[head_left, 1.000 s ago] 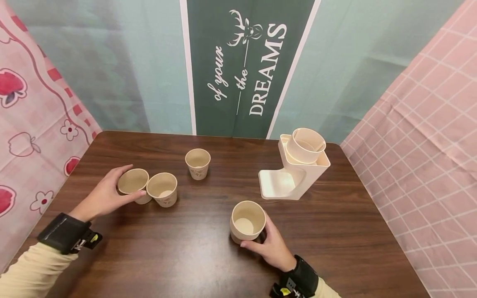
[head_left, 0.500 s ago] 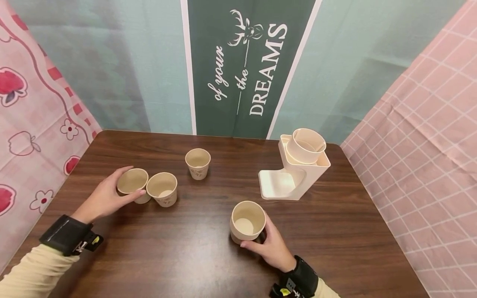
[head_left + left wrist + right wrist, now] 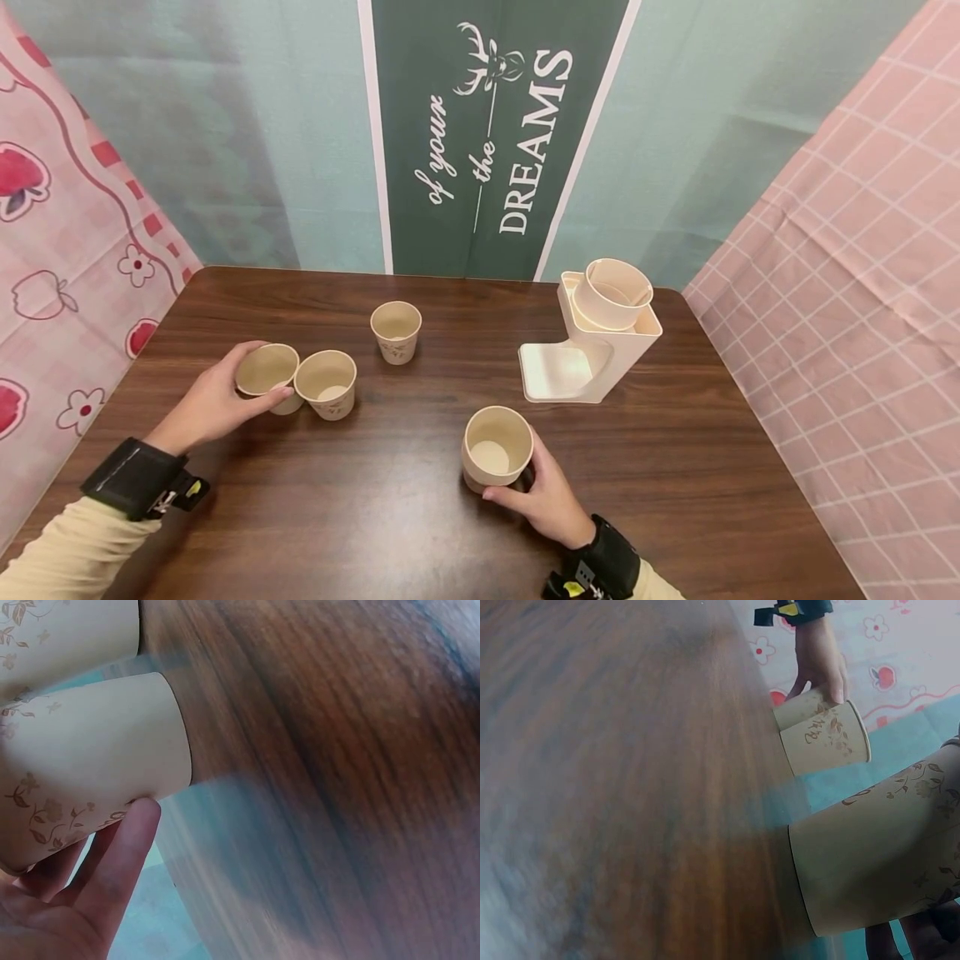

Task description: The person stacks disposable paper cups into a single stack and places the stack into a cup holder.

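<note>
At the left of the table, my left hand point(image 3: 217, 398) holds a beige paper cup point(image 3: 267, 368), thumb on its near side and fingers round the back. A second paper cup point(image 3: 327, 383) stands right beside it, rims meeting in the head view. Nearer the front, my right hand point(image 3: 551, 496) grips another paper cup point(image 3: 497, 450) from its right side. All these cups stand upright, mouths up, with nothing seen inside. Brown leaf prints show on the left-held cup point(image 3: 97, 742) in the left wrist view. The right-held cup point(image 3: 877, 847) stands on the table in the right wrist view.
One more paper cup point(image 3: 396, 332) stands farther back, left of centre. A cream-white stand point(image 3: 615, 358) with a round funnel-like cup point(image 3: 613, 293) on top is at the back right. The dark wooden table point(image 3: 420, 533) meets hanging cloths point(image 3: 315, 150) at the back and sides.
Both hands and the cups keep their places relative to one another. The head view has shifted only slightly.
</note>
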`<move>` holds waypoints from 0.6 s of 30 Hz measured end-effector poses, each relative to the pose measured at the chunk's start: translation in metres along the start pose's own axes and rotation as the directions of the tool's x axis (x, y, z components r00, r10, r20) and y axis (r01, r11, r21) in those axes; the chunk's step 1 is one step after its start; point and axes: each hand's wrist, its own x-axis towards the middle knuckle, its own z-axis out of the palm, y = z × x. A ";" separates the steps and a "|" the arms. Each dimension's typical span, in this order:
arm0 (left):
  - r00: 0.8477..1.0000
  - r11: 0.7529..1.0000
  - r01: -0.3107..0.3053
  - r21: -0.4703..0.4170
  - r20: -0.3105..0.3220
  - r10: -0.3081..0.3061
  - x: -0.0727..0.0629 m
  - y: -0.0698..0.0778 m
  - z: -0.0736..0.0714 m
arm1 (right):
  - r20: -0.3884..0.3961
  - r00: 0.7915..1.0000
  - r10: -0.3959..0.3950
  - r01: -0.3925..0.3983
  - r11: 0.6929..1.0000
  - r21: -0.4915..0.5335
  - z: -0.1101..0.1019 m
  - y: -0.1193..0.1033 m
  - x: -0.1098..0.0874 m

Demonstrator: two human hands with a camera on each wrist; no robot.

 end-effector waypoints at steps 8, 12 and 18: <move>1.000 1.000 0.014 0.001 -0.012 -0.014 -0.001 0.002 -0.005 | 0.000 1.000 -0.004 0.004 1.000 -0.005 0.000 0.000 0.000; 0.999 1.000 0.018 -0.006 -0.027 -0.018 -0.001 0.004 -0.011 | -0.004 1.000 0.006 -0.006 1.000 -0.004 0.000 -0.001 0.000; 0.998 1.000 0.008 -0.019 -0.057 -0.009 -0.001 0.010 -0.021 | 0.001 1.000 -0.003 0.003 1.000 0.002 0.000 0.000 0.001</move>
